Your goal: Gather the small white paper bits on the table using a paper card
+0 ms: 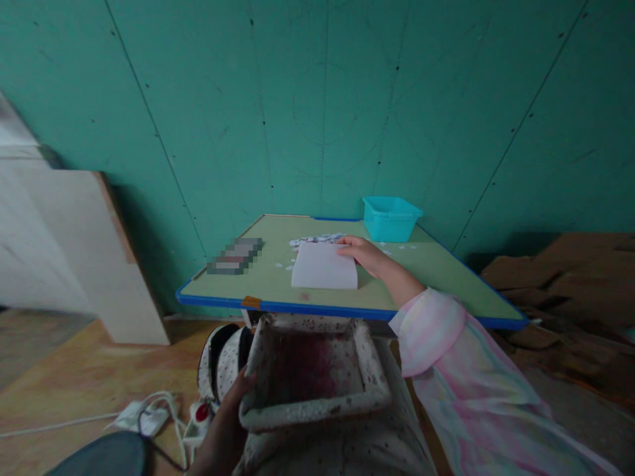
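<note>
My right hand closes on the upper right edge of a white sheet of paper or thin pad, with the thumb on top. The sheet lies over or just above the front middle of the table. Behind it is a heap of small white paper-like pieces, partly hidden by the sheet. Low in front of me, my left hand grips the left side of a white, dark-speckled open box. The box has a thick padded-looking rim and a reddish stain inside.
A turquoise plastic basket stands at the table's back right, with loose white scraps nearby. A blurred-out flat object lies at the left. On the floor are a power strip and cables; cardboard is piled at right.
</note>
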{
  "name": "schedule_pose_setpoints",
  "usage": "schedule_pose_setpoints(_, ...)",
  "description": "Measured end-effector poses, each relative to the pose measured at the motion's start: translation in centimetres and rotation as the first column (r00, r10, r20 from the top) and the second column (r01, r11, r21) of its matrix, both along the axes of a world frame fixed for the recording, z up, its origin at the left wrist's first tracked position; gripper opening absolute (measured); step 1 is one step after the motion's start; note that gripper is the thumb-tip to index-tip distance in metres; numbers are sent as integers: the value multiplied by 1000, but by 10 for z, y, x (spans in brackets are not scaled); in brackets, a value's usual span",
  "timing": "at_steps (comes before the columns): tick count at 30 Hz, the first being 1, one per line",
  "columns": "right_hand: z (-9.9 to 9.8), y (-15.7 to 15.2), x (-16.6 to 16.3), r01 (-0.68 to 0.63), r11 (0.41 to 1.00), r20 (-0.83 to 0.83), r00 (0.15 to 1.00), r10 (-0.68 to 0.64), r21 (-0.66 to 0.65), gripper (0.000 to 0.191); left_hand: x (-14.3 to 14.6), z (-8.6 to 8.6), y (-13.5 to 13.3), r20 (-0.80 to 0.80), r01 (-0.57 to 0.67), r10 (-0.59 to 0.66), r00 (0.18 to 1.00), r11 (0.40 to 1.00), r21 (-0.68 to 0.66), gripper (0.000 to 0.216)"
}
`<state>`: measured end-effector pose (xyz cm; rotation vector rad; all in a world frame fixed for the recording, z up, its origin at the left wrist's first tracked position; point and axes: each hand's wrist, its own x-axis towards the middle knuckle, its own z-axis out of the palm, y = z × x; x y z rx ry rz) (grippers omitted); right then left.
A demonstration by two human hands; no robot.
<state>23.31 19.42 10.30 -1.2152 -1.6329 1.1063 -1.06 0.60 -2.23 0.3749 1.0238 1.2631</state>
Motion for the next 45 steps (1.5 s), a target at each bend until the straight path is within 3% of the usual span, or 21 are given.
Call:
schedule_pose_setpoints(3,2,5,6,181,981,17,983,-182,65,20,1,1,0,12,6,-6,1000,1000,21,41)
schedule_pose_setpoints(6,2,12,15,348,917,92,924,-370,195,15,0,0,0,13,19,-19,1000,1000,2,44)
schedule_pose_setpoints(10,2,16,20,394,866,184,868,-461,308,13,0,-2,0,14,16,-15,1000,1000,-23,46)
schedule_pose_setpoints(13,1,13,16,315,906,250,887,-387,284,11,0,-1,0,37,7,-7,999,1000,3,43)
schedule_pose_setpoints(17,-4,5,6,27,992,247,967,-57,125,15,2,1,-1,18,-23,23,1000,999,-23,34)
schedule_pose_setpoints(21,-8,0,1,-155,988,191,970,150,10,18,2,6,-1,-19,-13,13,1000,1000,-14,33)
schedule_pose_setpoints(31,-2,-9,0,-194,972,73,976,205,-131,19,-4,21,-4,11,6,-5,1000,998,-66,28)
schedule_pose_setpoints(38,-1,-10,3,-206,962,49,975,218,-178,19,-9,10,-2,86,30,-26,996,999,-45,36)
schedule_pose_setpoints(45,0,-15,-1,-272,939,8,960,280,-209,18,-10,13,-1,74,52,-49,996,998,-40,25)
